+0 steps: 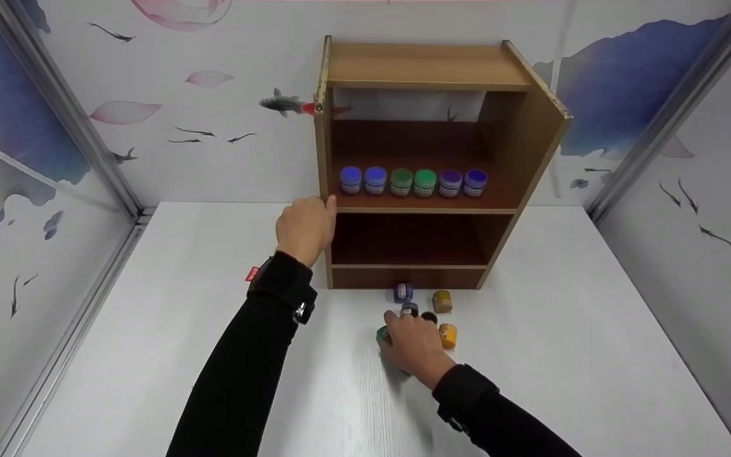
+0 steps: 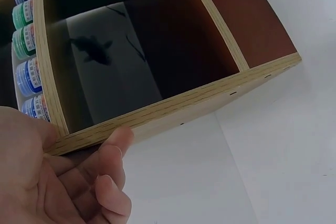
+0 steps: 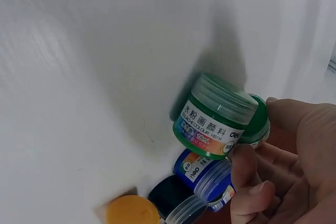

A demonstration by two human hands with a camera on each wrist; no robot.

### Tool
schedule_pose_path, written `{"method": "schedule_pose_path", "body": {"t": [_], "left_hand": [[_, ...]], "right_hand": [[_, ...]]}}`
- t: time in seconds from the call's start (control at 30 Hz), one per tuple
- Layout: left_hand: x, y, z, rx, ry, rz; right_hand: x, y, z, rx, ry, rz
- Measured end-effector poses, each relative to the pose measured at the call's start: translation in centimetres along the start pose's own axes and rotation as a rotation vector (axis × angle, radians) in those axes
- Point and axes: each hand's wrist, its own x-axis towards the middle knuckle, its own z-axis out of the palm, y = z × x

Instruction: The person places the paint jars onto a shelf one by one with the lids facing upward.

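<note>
My left hand (image 1: 306,228) grips the left side panel of a small wooden shelf unit (image 1: 429,66), its fingers at the panel's edge in the left wrist view. Low over the white table, my right hand (image 1: 417,346) holds a green paint jar (image 3: 210,119) between thumb and curled fingers. A second green jar (image 3: 257,124) is close against it, under the thumb. Beside this hand lie a blue jar (image 3: 202,171), a dark jar (image 3: 176,198) and a yellow jar (image 1: 448,336). Part of this group is hidden beneath the hand in the head view.
On the middle shelf stands a row of paint jars: blue (image 1: 351,180), green (image 1: 425,183) and purple (image 1: 474,183). Another blue jar (image 1: 403,292) and an ochre jar (image 1: 442,301) lie before the unit's base. Printed white walls (image 1: 213,165) enclose the table (image 1: 562,330).
</note>
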Motion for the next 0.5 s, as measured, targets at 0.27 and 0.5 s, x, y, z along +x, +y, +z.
{"method": "schedule_pose_path", "body": {"t": [0.27, 0.5], "left_hand": [[-0.03, 0.13, 0.08, -0.006, 0.005, -0.007], [-0.15, 0.21, 0.09, -0.015, 0.004, -0.020]], "right_hand": [[-0.12, -0.14, 0.03, 0.073, -0.053, -0.005], [-0.37, 0.07, 0.43, 0.108, -0.061, -0.069]]}}
